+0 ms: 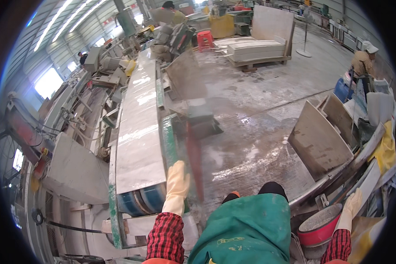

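A long, wet white stone slab (138, 149) lies on the roller machine to my left, its near end jutting over the blue rollers (143, 201). My left hand (177, 187), in a cream rubber glove, is at the slab's near right corner by the green side frame (168, 138). Its fingers are stretched out, with nothing seen in them. Over on the right, my right hand (351, 207), gloved the same way, reaches out beside a pile of stone offcuts (368, 182). Those fingers are extended too; whether they touch a piece I cannot tell. Below it sits a red round tub (317, 232).
Brown boards (319, 138) lean at the right. Farther off, stacked slabs (256, 50) rest on a pallet, and a red stool (204, 40) stands nearby. A person in a white cap (365, 59) is at the right edge. A large pale slab (75, 169) leans left of the machine.
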`<state>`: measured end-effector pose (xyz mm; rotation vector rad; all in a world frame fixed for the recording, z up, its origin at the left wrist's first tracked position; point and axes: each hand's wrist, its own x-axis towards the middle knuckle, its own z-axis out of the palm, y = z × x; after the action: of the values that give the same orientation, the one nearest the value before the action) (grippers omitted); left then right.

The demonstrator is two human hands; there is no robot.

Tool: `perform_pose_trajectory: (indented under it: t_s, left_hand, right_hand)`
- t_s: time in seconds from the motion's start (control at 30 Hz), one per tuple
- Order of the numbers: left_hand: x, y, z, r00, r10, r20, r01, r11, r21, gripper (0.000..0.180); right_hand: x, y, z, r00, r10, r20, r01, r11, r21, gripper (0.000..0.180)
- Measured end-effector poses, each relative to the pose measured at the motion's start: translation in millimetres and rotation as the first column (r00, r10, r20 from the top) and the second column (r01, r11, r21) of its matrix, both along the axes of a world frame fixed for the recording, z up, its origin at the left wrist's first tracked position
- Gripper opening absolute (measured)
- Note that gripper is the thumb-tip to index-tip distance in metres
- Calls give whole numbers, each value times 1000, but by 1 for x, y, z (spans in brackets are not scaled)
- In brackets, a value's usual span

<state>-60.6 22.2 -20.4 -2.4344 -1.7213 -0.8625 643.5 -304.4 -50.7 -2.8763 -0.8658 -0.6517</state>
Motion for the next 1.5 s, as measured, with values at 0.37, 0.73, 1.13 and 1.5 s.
perform_pose_trajectory:
  t_s: [0.37, 0.73, 1.13, 1.5]
  left_hand:
    - [-7, 0, 1, 999, 28, 38, -23, 993, -119, 50]
    - [-9, 0, -1, 997, 23, 70, -15, 993, -116, 49]
    - [-13, -4, 1, 996, 33, 78, -24, 994, -109, 48]
    - [-10, -2, 7, 997, 31, 73, -21, 991, -129, 46]
  right_hand:
    - [5, -12, -13, 997, 20, -69, -23, 999, -40, 44]
    - [-5, -16, -20, 997, 58, 42, -56, 996, -64, 47]
    - [-61, 7, 20, 991, -34, -126, 14, 988, -157, 55]
    - [-82, 6, 24, 994, -20, -109, 10, 996, -86, 53]
